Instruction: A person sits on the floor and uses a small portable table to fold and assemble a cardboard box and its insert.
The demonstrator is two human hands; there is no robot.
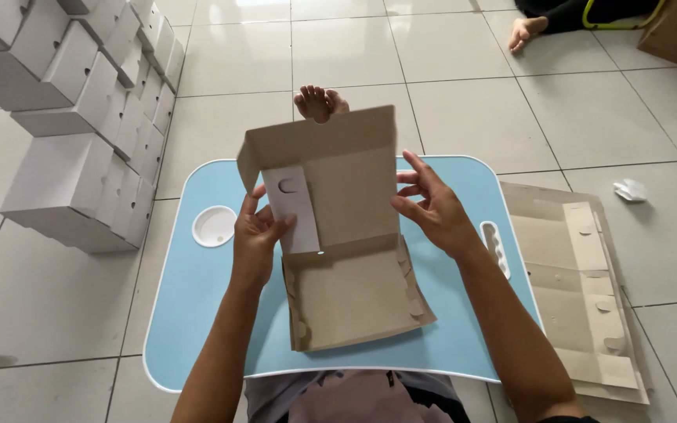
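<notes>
Half-folded brown cardboard box [338,258] sits mid-desk on the light-blue rounded lap desk [197,313], lid panel upright toward 12 o'clock. Left hand [256,235] at 9 o'clock of the box, grip pinched on the white-faced side flap [295,207]. Right hand [432,207] at 3 o'clock, grip released, fingers spread, just touching the lid edge.

Risks, as I judge them: lid is barely supported on the right, so it could flop back; forcing the flap askew may crease it or miss its slot. Stack of flat brown blanks [581,290] lies at 3 o'clock on the floor.
</notes>
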